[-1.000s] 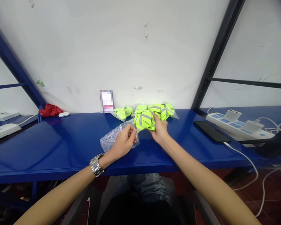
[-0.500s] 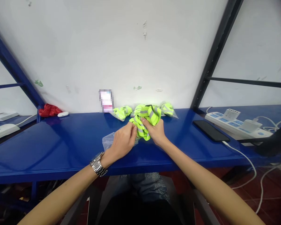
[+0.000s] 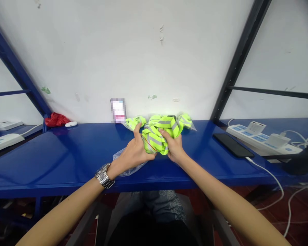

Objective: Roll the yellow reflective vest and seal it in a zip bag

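A bunched neon-yellow vest with grey reflective stripes (image 3: 157,135) is held between both hands above the blue shelf (image 3: 66,157). My left hand (image 3: 135,152), with a metal watch at the wrist, grips the vest's left side, thumb up. My right hand (image 3: 173,147) clutches its right side with curled fingers. A clear plastic bag (image 3: 124,164) lies flat under my left hand and wrist. Behind the hands, by the wall, lie more bagged yellow vests (image 3: 133,122), one at the right (image 3: 186,120).
A black phone (image 3: 229,144) with a white cable lies right of the hands, with a white power strip (image 3: 261,138) behind it. A red crumpled thing (image 3: 55,119) and a small white object (image 3: 71,124) sit far left. A dark upright post (image 3: 233,65) rises at right.
My left hand has let go of the bag's edge and closed on the vest. Both hands have bunched the vest tighter and drawn it slightly nearer; the bag now lies under my left wrist.
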Available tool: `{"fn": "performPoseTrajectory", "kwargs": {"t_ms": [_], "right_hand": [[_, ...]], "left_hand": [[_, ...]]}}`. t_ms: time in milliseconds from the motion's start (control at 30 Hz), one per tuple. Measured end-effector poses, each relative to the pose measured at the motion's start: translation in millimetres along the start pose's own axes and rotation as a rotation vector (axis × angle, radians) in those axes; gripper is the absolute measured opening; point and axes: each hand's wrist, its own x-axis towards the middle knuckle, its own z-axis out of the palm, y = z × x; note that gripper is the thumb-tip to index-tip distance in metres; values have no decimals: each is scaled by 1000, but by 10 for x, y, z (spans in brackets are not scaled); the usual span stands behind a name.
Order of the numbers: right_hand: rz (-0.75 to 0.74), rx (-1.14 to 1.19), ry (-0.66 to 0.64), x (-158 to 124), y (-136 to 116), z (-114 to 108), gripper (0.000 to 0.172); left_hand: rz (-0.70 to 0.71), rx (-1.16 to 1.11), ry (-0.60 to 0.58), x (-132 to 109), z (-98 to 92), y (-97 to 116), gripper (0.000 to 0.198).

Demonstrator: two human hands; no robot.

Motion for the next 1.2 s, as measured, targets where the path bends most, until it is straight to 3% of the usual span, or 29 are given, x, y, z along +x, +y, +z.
{"fn": "performPoseTrajectory", "kwargs": {"t_ms": [200,433,533,733,833,1000,1100,1200], "right_hand": [[-54,-202,-122,-10,-81,-105,36],[35,-292,-348,28,-148,-202,37],[-49,-365,-379,60,-140,-182,36],[-72,-374,-353,128,-204,-72,31],[52,-314,-373,112,-271,-105,31],[398,-169,-565,59,-391,-256,50],[436,-180,-617,51,-398,-331,60],[370,-247,-564,61,-340,-364,56]], "left_hand": [[86,-116,85,21,51,-22,127],[273,-78,24,102,156,-2,131],[362,-26,38,156,213,26,131],[361,29,110,240,238,117,131],[449,50,45,267,183,58,127],[559,78,-22,254,112,-75,125],[561,103,-57,238,133,-39,125],[559,120,-20,245,173,64,120]]}}
